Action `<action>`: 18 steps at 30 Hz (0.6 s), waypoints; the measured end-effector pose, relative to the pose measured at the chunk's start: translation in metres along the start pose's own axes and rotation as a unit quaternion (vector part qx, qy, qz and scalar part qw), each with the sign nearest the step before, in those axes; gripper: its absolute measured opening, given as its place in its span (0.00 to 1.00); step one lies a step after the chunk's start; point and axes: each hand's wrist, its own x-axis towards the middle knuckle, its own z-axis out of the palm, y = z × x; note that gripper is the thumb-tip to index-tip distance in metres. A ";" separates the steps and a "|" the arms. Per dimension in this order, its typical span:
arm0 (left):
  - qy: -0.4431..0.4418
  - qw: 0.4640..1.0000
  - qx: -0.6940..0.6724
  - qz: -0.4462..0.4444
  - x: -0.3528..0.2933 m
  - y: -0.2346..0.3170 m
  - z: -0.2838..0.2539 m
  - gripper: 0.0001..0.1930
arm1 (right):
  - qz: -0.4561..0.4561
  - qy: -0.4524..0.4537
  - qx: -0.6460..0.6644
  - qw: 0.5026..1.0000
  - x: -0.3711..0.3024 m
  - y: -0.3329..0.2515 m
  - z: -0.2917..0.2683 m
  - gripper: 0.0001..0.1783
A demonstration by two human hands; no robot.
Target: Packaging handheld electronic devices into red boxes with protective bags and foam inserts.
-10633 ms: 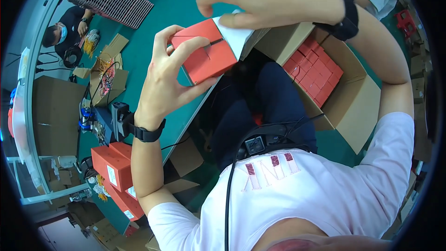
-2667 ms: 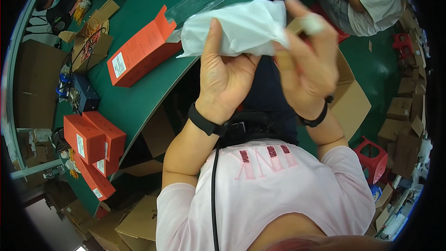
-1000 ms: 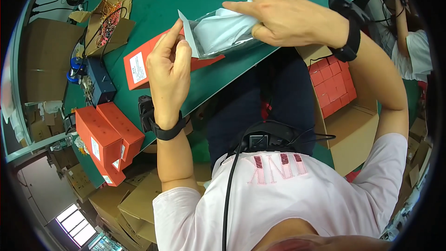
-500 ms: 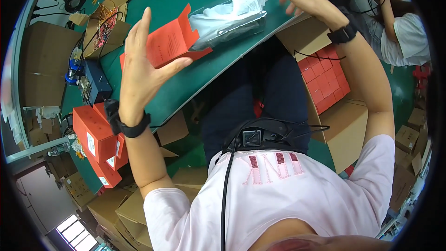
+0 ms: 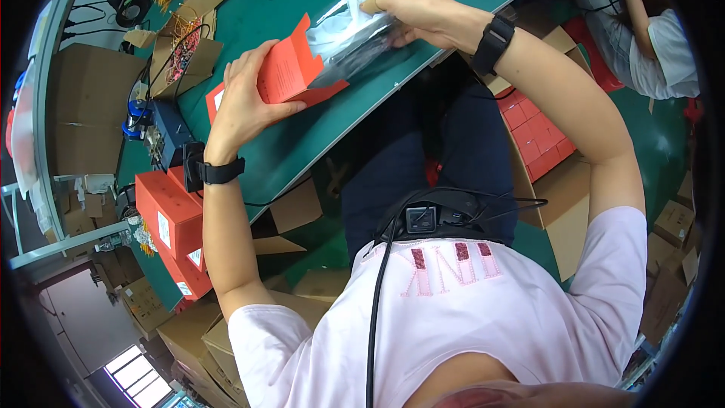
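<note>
A red cardboard box lies on the green table with its flaps open to the right. My left hand is wrapped round the box's left part, thumb along the near side. At the open end is a clear plastic package with a white wrapped item inside. Its left end meets the flaps; how deep it sits in the box I cannot tell. My right hand grips the package's far right end, thumb on top and fingers curled below.
Several closed red boxes are stacked at the left. An open carton packed with small red boxes stands below the table's edge at right. A carton of coloured wires and a blue device sit at left. Two other people are nearby.
My right hand has come left and down onto the package's end and closed on it. My left hand has closed round the red box from a spread pose.
</note>
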 end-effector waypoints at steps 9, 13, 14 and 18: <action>-0.001 1.000 0.003 0.003 -0.004 0.003 -0.001 0.48 | 0.025 -0.037 -0.023 0.999 -0.014 0.004 -0.019 0.31; -0.002 1.000 -0.010 0.009 -0.003 0.016 0.006 0.49 | 0.019 0.045 0.070 0.996 -0.021 0.018 -0.010 0.30; -0.004 1.000 -0.012 0.015 -0.004 0.021 0.008 0.49 | 0.029 0.041 0.103 0.993 -0.026 0.019 -0.005 0.29; -0.003 1.000 0.004 0.015 -0.006 0.037 0.018 0.49 | 0.049 0.063 0.213 0.974 -0.040 0.019 0.011 0.25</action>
